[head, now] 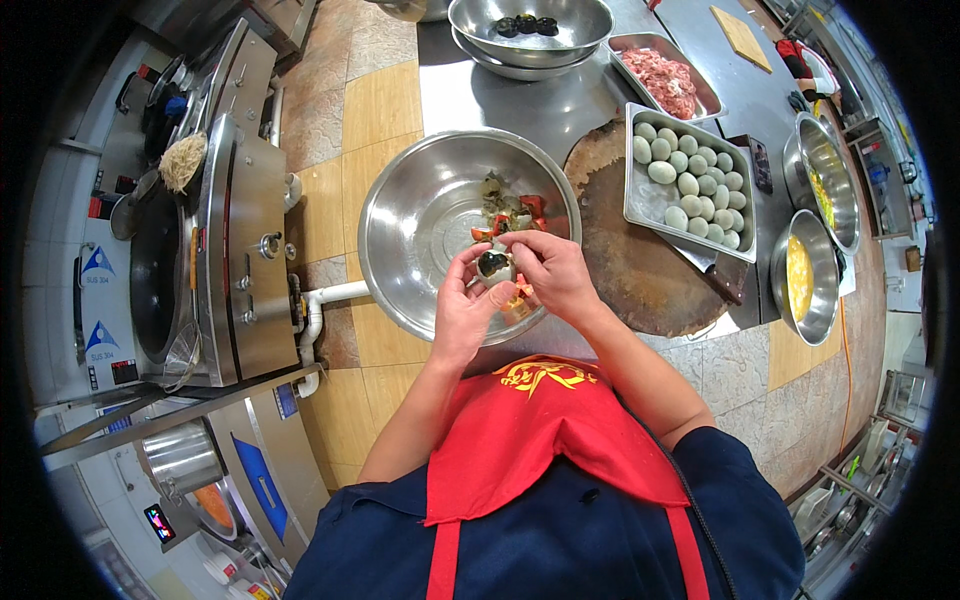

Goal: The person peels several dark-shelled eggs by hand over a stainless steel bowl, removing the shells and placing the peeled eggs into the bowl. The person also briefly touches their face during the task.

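A partly peeled preserved egg (495, 268) shows its dark inside through broken pale shell. My left hand (465, 300) holds it over a large stainless steel bowl (409, 217). My right hand (553, 274) is at the egg's upper right, its thumb and fingertips close together near the shell edge; whether a shell piece is between them I cannot tell. Beneath the hands, shell scraps (491, 191) and red food scraps (532, 204) lie in the bowl. To the right, a steel tray (641, 206) holds several unpeeled eggs (701, 184). Several peeled dark eggs (527, 26) sit in another steel bowl (472, 16) at the back.
The tray rests partly on a round wooden chopping block (607, 247), beside a cleaver (724, 281). Behind it stands a tray of minced meat (660, 82). Beaten egg fills a bowl (801, 277) at right. A wok range (251, 255) stands left across the floor.
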Available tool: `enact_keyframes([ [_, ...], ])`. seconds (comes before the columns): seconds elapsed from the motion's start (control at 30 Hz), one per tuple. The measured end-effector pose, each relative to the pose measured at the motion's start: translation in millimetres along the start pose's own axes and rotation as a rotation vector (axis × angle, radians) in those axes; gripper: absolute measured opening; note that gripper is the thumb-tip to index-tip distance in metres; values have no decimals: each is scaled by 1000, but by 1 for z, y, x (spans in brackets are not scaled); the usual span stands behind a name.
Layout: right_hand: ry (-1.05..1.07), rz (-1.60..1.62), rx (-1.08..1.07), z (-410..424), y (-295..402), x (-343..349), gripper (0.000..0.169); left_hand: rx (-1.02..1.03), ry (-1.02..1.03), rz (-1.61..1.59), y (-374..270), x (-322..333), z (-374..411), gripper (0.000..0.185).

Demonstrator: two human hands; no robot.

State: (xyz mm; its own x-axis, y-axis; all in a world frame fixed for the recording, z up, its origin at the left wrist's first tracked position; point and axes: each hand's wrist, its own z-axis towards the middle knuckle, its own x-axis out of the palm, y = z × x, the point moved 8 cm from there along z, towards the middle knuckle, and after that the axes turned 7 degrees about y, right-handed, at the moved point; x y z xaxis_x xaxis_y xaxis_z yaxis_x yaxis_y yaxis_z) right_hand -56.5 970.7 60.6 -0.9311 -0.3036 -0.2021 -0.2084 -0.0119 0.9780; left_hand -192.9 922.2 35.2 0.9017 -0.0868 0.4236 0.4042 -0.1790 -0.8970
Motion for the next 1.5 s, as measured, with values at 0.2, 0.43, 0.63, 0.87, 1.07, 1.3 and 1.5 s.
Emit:
enact_keyframes([
  [0.2, 38, -20, -203, 2, -4, 3, 30, -67, -27, 157, 9, -14, 1, 51],
  [0.43, 113, -180, -353, 0, 11, 12, 18, -30, -88, 280, 12, -15, 4, 44],
  [0.63, 86, -295, -361, -4, 9, 12, 19, -76, -51, 250, 13, -12, 3, 45],
  [0.87, -72, -182, -269, 8, -27, 5, 25, -77, -89, 221, -1, -5, -2, 46],
  [1.07, -122, -239, -370, 5, 0, -13, 17, 57, 37, -39, -5, -6, 5, 52],
  [1.3, 123, -172, -209, 0, 22, 9, 24, 55, -15, 11, -3, -12, 2, 50],
  [1.5, 24, -300, -413, -4, 12, 11, 19, -13, -62, 152, 2, -10, 2, 40],
])
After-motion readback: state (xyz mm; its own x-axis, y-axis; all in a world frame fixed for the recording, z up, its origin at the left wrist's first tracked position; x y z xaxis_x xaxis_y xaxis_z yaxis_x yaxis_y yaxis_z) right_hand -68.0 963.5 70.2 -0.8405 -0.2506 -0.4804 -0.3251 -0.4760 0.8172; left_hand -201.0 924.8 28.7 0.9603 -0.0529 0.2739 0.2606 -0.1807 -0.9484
